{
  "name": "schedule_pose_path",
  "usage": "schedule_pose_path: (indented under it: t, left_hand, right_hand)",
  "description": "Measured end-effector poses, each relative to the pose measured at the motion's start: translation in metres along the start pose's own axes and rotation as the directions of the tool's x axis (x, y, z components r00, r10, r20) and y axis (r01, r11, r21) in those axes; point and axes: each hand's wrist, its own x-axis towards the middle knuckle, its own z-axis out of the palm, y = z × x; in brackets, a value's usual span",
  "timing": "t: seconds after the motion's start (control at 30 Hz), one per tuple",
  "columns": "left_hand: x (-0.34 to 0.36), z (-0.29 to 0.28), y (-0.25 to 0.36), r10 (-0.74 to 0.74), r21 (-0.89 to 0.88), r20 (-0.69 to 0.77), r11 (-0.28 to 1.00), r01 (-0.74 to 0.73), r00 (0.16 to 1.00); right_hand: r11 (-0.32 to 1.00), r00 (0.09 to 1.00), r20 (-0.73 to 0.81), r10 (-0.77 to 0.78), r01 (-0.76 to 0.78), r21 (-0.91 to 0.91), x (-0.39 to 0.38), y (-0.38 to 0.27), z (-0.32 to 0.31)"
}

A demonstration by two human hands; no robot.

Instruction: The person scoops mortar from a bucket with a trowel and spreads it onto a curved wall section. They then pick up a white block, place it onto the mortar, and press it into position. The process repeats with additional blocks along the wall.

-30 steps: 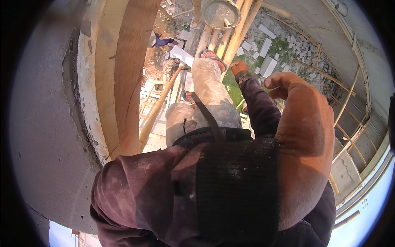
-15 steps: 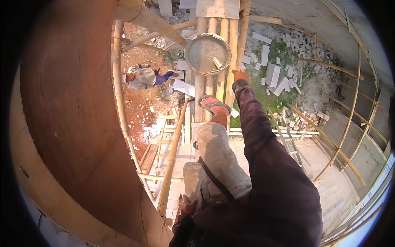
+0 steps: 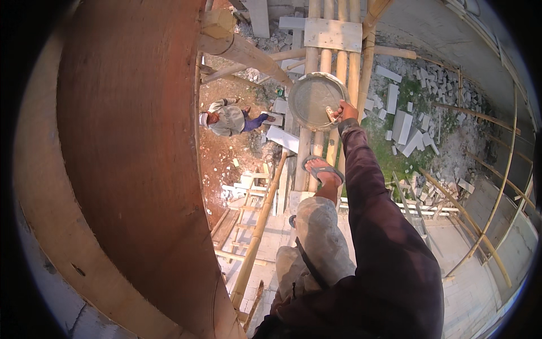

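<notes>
My right hand (image 3: pixel 345 112) is closed on a short pale handle (image 3: pixel 331 113) in a round grey-rimmed pan (image 3: pixel 312 96), which sits on several bamboo poles. The pan holds what looks like grey mortar. My sandalled foot (image 3: pixel 320 165) stands on the poles just below it. My left hand is mostly hidden low by my trousers (image 3: pixel 322 237), so I cannot make out its fingers.
A curved plywood board (image 3: pixel 130 158) fills my left. A pale plank (image 3: pixel 333 35) crosses the poles beyond the pan. Far below, another person (image 3: pixel 228 118) is among pale blocks (image 3: pixel 402 127). Bamboo framing (image 3: pixel 483 226) lines the wall at right; a leaning pole (image 3: pixel 257 226) stands left of my legs.
My right hand has moved onto the handle in the pan. The left forearm that crossed the view one second ago has dropped out of sight, and the view has shifted.
</notes>
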Motion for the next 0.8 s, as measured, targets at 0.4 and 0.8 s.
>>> schedule_pose_path:
  t: [0.4,0.8]
  left_hand:
    - [-0.193,-0.099,0.172,0.544,-0.449,-0.177,0.697,-0.559,0.820]
    - [-0.399,-0.091,0.159,0.782,0.484,-0.548,0.586,-0.650,0.297]
  right_hand:
    - [0.961,0.990,-0.087,-0.109,0.083,-0.263,-0.104,0.028,0.033]
    - [0.461,0.435,0.888,0.151,0.763,-0.452,-0.387,0.096,0.066]
